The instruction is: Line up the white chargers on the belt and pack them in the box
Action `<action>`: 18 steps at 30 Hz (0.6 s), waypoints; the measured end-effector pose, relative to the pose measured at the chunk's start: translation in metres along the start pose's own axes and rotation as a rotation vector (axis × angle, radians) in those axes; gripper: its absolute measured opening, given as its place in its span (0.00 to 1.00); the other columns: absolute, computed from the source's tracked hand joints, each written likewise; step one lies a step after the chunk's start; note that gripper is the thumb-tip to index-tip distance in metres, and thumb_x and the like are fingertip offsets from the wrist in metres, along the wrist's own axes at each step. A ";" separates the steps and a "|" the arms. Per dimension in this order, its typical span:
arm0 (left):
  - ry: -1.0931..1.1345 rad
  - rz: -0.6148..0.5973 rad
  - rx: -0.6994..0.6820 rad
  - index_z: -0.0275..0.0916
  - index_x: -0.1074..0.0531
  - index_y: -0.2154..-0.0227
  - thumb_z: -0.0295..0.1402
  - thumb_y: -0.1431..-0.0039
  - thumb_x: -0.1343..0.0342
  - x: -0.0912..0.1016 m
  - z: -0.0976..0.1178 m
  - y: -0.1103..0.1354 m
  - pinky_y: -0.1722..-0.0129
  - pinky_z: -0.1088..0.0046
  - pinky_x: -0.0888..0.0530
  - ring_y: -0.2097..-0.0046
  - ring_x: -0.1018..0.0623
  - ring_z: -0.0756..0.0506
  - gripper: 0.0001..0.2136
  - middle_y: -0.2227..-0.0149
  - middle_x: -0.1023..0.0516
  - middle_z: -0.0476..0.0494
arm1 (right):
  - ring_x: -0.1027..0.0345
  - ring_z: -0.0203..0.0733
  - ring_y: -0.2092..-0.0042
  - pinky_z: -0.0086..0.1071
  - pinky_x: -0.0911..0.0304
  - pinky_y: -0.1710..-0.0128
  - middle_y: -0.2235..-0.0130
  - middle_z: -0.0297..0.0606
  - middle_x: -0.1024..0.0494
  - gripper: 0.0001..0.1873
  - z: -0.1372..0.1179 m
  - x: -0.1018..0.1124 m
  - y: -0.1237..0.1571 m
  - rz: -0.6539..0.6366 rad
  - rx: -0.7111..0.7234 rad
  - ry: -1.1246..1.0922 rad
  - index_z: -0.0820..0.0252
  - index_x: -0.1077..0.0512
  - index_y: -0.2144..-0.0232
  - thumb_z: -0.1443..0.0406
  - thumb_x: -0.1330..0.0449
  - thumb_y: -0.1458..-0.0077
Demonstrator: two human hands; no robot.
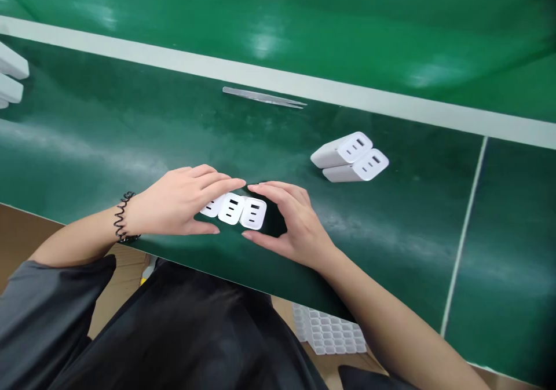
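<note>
A row of white USB chargers (230,208) stands on the green table, port faces up, side by side. Three faces show, the leftmost partly covered by my left hand (180,200). That hand lies over the row's left end, with fingers stretched along the far side and the thumb apart on the near side. At the right end, my right hand (289,219) curves with thumb and fingers apart, and a gap shows between its palm and the last charger (253,213). Contact between the fingertips and the chargers cannot be made out.
Two more white chargers (354,157) stand together to the right. Metal tweezers (264,97) lie near the white strip (278,77) across the table. White blocks (11,74) show at the left edge. Below the table's front edge is a clear plastic tray (332,331).
</note>
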State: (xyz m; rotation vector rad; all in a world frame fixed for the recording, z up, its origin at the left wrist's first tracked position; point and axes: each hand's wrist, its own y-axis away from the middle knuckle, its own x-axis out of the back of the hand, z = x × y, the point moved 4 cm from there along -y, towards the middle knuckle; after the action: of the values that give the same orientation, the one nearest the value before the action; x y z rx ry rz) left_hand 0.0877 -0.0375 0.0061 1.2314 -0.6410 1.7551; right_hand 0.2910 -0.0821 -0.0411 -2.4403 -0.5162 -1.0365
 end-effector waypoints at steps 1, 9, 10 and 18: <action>0.027 0.007 -0.002 0.35 0.40 0.39 0.42 0.41 0.39 -0.001 -0.001 -0.001 0.52 0.65 0.27 0.47 0.26 0.41 0.31 0.43 0.27 0.36 | 0.31 0.57 0.46 0.51 0.36 0.48 0.49 0.48 0.24 0.33 0.001 -0.001 0.000 0.009 0.009 0.001 0.55 0.41 0.42 0.54 0.35 0.44; 0.058 0.181 -0.020 0.37 0.31 0.47 0.42 0.37 0.43 -0.014 0.004 -0.007 0.59 0.68 0.25 0.56 0.23 0.44 0.19 0.53 0.21 0.41 | 0.31 0.54 0.48 0.48 0.38 0.50 0.50 0.43 0.23 0.30 0.001 0.001 -0.008 -0.014 -0.018 -0.075 0.53 0.38 0.47 0.58 0.32 0.48; 0.074 0.197 -0.014 0.36 0.33 0.46 0.42 0.37 0.42 -0.014 0.005 -0.008 0.57 0.66 0.25 0.55 0.24 0.43 0.21 0.52 0.21 0.40 | 0.32 0.55 0.47 0.48 0.38 0.50 0.49 0.44 0.23 0.32 0.001 0.001 -0.010 -0.048 -0.028 -0.089 0.54 0.39 0.46 0.56 0.31 0.49; 0.361 -0.093 -0.084 0.39 0.58 0.32 0.35 0.49 0.32 0.011 -0.008 0.007 0.38 0.52 0.35 0.32 0.44 0.32 0.49 0.33 0.46 0.28 | 0.28 0.49 0.53 0.43 0.41 0.52 0.52 0.37 0.22 0.27 -0.002 -0.003 -0.021 -0.026 -0.064 -0.238 0.51 0.37 0.49 0.59 0.31 0.48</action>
State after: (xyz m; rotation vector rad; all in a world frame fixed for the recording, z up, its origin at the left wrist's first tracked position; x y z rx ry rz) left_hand 0.0764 -0.0311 0.0136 0.8439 -0.4335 1.7932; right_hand 0.2778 -0.0663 -0.0376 -2.6369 -0.6010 -0.7865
